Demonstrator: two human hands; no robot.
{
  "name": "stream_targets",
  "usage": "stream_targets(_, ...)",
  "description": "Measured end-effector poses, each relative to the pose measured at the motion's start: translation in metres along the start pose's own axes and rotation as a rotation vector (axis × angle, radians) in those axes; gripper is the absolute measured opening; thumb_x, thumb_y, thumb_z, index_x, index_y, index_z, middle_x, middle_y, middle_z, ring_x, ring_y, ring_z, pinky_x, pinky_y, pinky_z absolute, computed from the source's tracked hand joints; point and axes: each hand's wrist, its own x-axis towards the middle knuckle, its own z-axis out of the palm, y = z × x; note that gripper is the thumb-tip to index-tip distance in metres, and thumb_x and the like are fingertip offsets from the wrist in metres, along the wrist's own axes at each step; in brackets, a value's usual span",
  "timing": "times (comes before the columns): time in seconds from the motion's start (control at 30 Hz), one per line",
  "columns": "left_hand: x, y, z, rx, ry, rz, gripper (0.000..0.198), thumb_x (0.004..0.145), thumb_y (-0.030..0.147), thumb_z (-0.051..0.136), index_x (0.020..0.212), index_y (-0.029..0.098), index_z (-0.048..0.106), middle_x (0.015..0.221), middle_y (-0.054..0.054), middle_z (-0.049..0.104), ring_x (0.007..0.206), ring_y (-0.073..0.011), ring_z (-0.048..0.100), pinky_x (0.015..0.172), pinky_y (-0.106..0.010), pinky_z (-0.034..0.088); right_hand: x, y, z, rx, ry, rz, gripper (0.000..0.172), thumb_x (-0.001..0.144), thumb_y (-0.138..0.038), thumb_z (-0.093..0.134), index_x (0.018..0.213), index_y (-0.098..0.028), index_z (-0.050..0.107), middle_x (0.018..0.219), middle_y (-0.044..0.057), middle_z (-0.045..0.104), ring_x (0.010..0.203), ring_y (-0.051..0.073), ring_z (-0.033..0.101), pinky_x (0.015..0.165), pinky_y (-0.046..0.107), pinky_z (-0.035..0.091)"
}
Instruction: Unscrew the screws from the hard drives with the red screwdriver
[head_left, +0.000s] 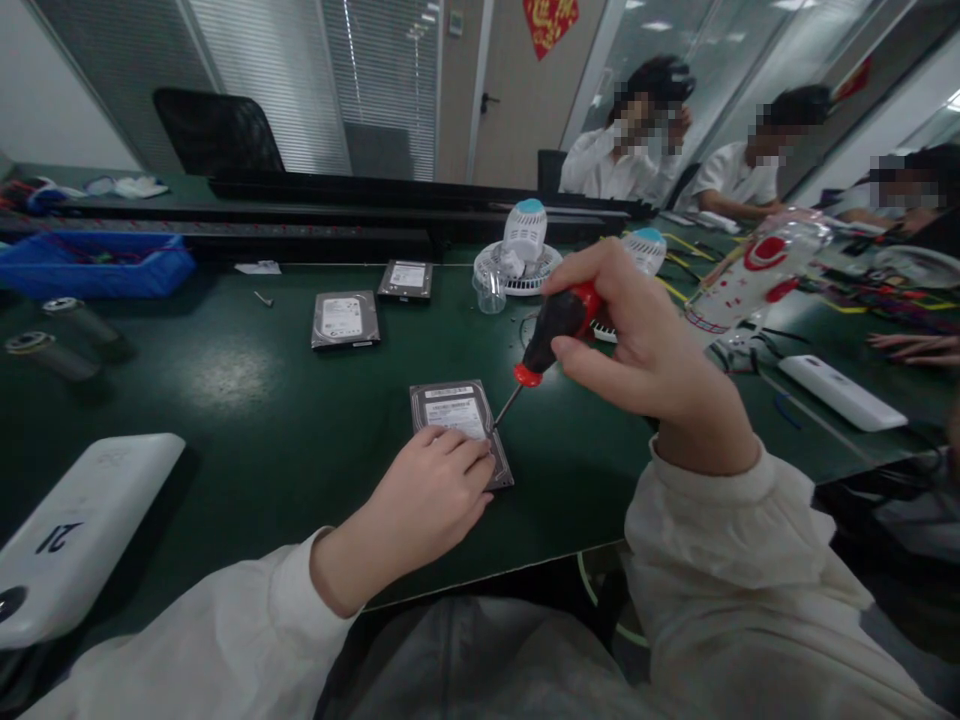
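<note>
A hard drive [452, 397] with a white label lies flat on the green table in front of me. My left hand [435, 487] rests over its near part, fingers curled down and gripping it against the tabletop. Above and to the right, my right hand [637, 335] is closed round the black-and-red handle of a screwdriver [551, 328]. The screwdriver leans, its metal tip meeting the drive near the right edge of the label, close to my left fingertips. Whether the tip sits in a screw is too small to tell.
Two more hard drives, one nearer [345, 318] and one farther [406, 280], lie beyond. White fans [523, 235] and a clear plastic cup [491, 292] stand behind. A blue tray [97, 265], metal cylinders [49, 355] and a white power bank [94, 530] are left; a bottle [757, 270] stands right. Other people sit farther off.
</note>
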Motion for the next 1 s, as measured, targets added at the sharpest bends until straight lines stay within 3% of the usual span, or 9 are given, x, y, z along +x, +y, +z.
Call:
stream_targets(0.13,-0.001,0.000,-0.001,-0.007,-0.018,-0.006,0.028,0.096,0.031,0.066,0.115,0.012,0.071,0.113,-0.010,0.075,0.100,-0.0268,0.067,0.089,-0.044,0.050,0.007,0.001,0.001,-0.120,-0.003,0.103,0.031,0.096,-0.049,0.053,0.114,-0.024,0.059,0.090,0.004,0.062,0.071,0.018,0.058,0.072,0.034,0.048)
stream_targets(0.23,0.000,0.000,-0.001,-0.009,-0.029,-0.002,0.028,0.097,0.031,0.065,0.116,0.011,0.071,0.113,-0.011,0.075,0.100,-0.0268,0.067,0.088,-0.043,0.050,0.011,0.002,0.002,-0.226,-0.019,0.207,0.035,0.096,-0.051,0.053,0.115,-0.024,0.061,0.075,0.002,0.059,0.070,0.020,0.060,0.073,0.036,0.048)
stream_targets(0.33,0.000,0.000,0.000,-0.012,-0.021,-0.001,0.027,0.097,0.030,0.065,0.116,0.012,0.071,0.113,-0.011,0.075,0.100,-0.0262,0.067,0.089,-0.042,0.049,0.014,0.006,0.001,-0.188,-0.052,0.169,0.036,0.097,-0.046,0.049,0.124,-0.025,0.058,0.089,0.005,0.066,0.074,0.022,0.059,0.076,0.039,0.049)
stream_targets(0.43,0.000,-0.001,0.000,-0.014,-0.024,0.001,0.027,0.097,0.030,0.065,0.116,0.012,0.070,0.113,-0.011,0.075,0.101,-0.0262,0.067,0.089,-0.042,0.049,0.014,0.010,0.002,-0.133,-0.062,0.096,0.050,0.095,-0.047,0.045,0.137,-0.021,0.052,0.109,0.009,0.067,0.078,0.023,0.060,0.079,0.042,0.050)
stream_targets(0.5,-0.001,-0.001,0.000,-0.015,-0.029,0.000,0.027,0.096,0.030,0.066,0.117,0.012,0.070,0.114,-0.011,0.075,0.102,-0.0264,0.067,0.090,-0.043,0.048,0.015,0.012,0.003,-0.175,-0.045,0.121,0.053,0.094,-0.052,0.050,0.135,-0.020,0.057,0.099,0.008,0.069,0.077,0.023,0.062,0.079,0.040,0.050)
stream_targets(0.63,-0.001,-0.001,0.000,-0.022,-0.017,-0.001,0.027,0.096,0.030,0.066,0.116,0.012,0.070,0.113,-0.011,0.075,0.102,-0.0261,0.067,0.090,-0.042,0.048,0.016,0.009,0.000,-0.247,0.000,0.190,0.039,0.091,-0.054,0.062,0.115,-0.024,0.071,0.071,0.003,0.065,0.071,0.021,0.064,0.075,0.036,0.050)
stream_targets(0.77,-0.001,-0.001,0.000,-0.016,-0.009,0.005,0.026,0.096,0.029,0.066,0.115,0.012,0.071,0.113,-0.010,0.075,0.101,-0.0264,0.067,0.089,-0.042,0.049,0.019,0.003,-0.006,-0.047,-0.120,0.045,0.044,0.094,-0.036,0.055,0.135,-0.024,0.062,0.091,0.004,0.073,0.079,0.020,0.066,0.081,0.037,0.052)
stream_targets(0.87,-0.001,-0.001,0.000,-0.008,-0.023,0.004,0.027,0.097,0.030,0.064,0.116,0.012,0.071,0.113,-0.010,0.075,0.101,-0.0269,0.067,0.090,-0.043,0.049,0.022,0.000,-0.006,0.010,-0.180,-0.006,0.056,0.095,-0.037,0.052,0.149,-0.026,0.050,0.110,0.006,0.074,0.093,0.024,0.068,0.086,0.039,0.052)
stream_targets(1.0,-0.001,-0.002,0.000,-0.010,-0.031,0.003,0.027,0.097,0.030,0.063,0.116,0.012,0.071,0.114,-0.010,0.075,0.102,-0.0269,0.067,0.089,-0.042,0.049,0.027,0.003,0.000,-0.202,-0.088,0.168,0.046,0.094,-0.054,0.058,0.128,-0.025,0.067,0.094,0.008,0.075,0.091,0.027,0.070,0.081,0.039,0.052)
